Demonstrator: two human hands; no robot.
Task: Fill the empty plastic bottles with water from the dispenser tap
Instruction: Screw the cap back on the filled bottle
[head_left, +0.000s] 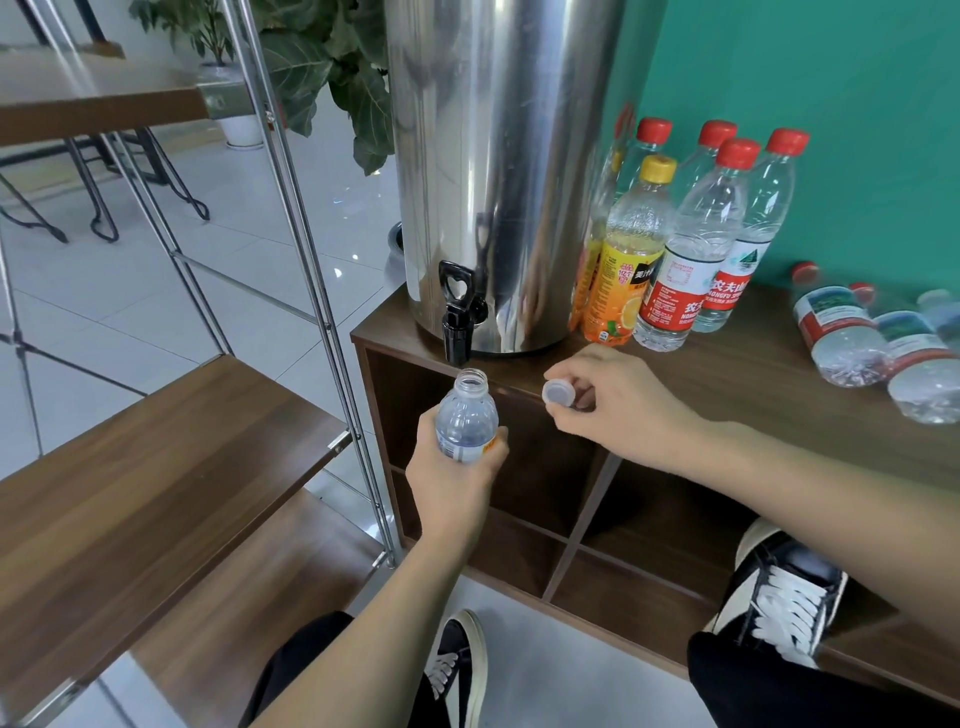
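Wooden cabinet (727, 379) – steel dispenser (498, 171) (tiled floor (249, 270)), green wall (831, 78)

Head-worn view, forward and downward.

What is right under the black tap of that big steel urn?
Under the black tap is the open mouth of a small clear plastic bottle, gripped by the left hand. That hand covers the bottle's lower part, so its base is unseen.

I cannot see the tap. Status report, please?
Left hand grips open bottle just under tap. Right hand pinches cap. Nothing in the way.
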